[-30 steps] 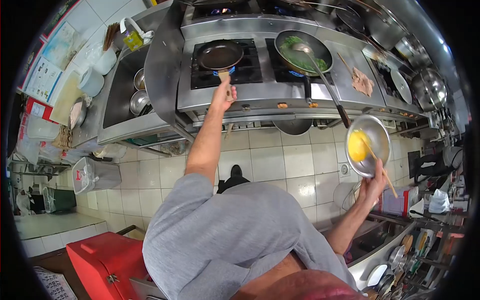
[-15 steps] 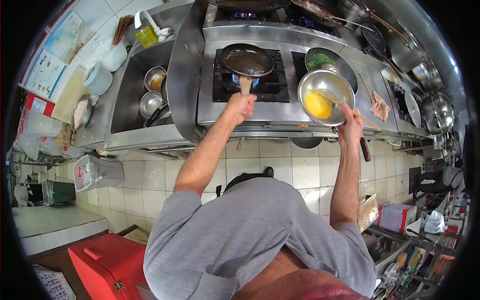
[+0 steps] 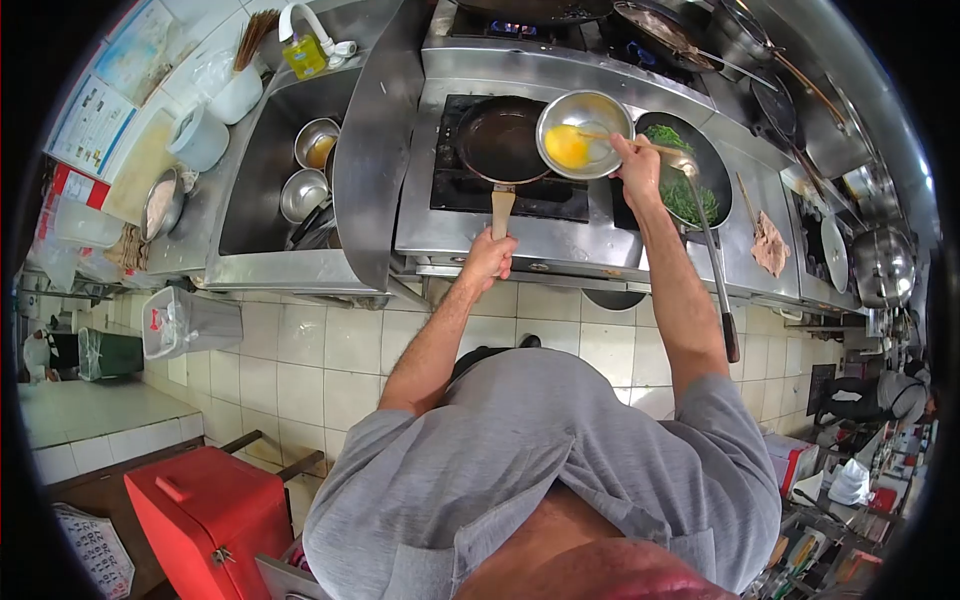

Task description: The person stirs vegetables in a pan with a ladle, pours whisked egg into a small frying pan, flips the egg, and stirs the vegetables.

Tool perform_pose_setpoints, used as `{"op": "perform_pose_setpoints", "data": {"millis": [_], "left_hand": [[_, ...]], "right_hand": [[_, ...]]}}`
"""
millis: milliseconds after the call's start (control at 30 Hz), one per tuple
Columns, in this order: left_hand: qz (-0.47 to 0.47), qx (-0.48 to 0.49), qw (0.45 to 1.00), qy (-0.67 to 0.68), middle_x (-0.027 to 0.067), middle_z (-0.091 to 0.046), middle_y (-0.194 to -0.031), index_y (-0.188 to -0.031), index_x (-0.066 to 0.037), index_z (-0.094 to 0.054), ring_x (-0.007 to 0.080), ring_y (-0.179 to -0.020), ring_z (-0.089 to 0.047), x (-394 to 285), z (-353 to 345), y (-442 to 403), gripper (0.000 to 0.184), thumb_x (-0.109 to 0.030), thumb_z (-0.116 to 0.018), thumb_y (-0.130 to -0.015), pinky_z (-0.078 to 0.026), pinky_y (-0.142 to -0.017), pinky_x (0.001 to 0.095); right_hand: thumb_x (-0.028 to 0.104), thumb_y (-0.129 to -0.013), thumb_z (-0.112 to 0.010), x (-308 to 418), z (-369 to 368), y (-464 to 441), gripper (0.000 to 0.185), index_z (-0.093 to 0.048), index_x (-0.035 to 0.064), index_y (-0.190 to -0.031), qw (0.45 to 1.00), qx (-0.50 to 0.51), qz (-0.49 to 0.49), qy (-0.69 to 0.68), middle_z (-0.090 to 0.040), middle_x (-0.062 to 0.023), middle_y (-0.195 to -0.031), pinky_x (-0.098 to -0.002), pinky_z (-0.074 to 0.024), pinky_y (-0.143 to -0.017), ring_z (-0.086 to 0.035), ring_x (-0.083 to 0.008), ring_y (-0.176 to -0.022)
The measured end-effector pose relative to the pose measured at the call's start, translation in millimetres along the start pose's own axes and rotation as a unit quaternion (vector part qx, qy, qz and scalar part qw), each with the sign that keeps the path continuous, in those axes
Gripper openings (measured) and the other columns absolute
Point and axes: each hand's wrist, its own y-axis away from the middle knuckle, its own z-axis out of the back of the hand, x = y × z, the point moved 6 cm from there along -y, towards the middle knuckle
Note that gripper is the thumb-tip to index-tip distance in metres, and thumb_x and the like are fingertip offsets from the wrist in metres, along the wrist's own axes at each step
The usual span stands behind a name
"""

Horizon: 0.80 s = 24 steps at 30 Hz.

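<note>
A person's left grip [image 3: 489,258] clasps the handle of a frying pan [image 3: 503,140] on the stove [image 3: 560,238]; the right grip [image 3: 640,170] holds a metal bowl [image 3: 592,112] and wooden chopsticks [image 3: 597,134] by the pan's right rim. The egg [image 3: 567,148] looks beaten, yet remains unpoured; none shows in the pan. Whether bowl and rim touch is unclear. Farther back, another pan [image 3: 535,10] is cut off.

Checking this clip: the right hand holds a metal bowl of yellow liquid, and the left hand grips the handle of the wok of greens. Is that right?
Not quite: the left hand grips the handle of the dark frying pan, not of the wok of greens, as the head view shows. The right hand does hold the metal bowl of yellow liquid.
</note>
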Motion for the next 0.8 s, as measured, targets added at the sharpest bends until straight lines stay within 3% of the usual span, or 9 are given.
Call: {"op": "perform_pose_setpoints", "data": {"millis": [400,800], "left_hand": [[0.035,0.013,0.999,-0.018,-0.0032,-0.038,-0.058,-0.088,-0.009,-0.04,0.0046,-0.038,-0.031,-18.2,3.7,-2.4,0.02,-0.006,-0.057,-0.078,-0.028,-0.031,0.0231],[0.05,0.024,0.998,0.002,-0.0039,-0.038,-0.057,-0.089,-0.009,-0.039,0.0041,-0.037,-0.032,-13.7,-3.4,3.5,0.021,-0.006,-0.056,-0.078,-0.027,-0.03,0.0226]], "right_hand": [[0.021,-0.081,-0.064,-26.1,-56.8,-48.1,0.031,-0.04,0.0088,-0.064,0.988,0.117,0.017,0.103,-0.041,0.002,-0.053,-0.0221,-0.0341,-0.035,-0.041,-0.0072,-0.041],[0.022,-0.078,-0.066,-46.4,-101.3,-56.4,0.037,-0.037,0.0062,-0.061,0.98,0.145,0.034,0.135,-0.043,-0.0014,-0.053,-0.0254,-0.0402,-0.036,-0.044,-0.0086,-0.044]]}}
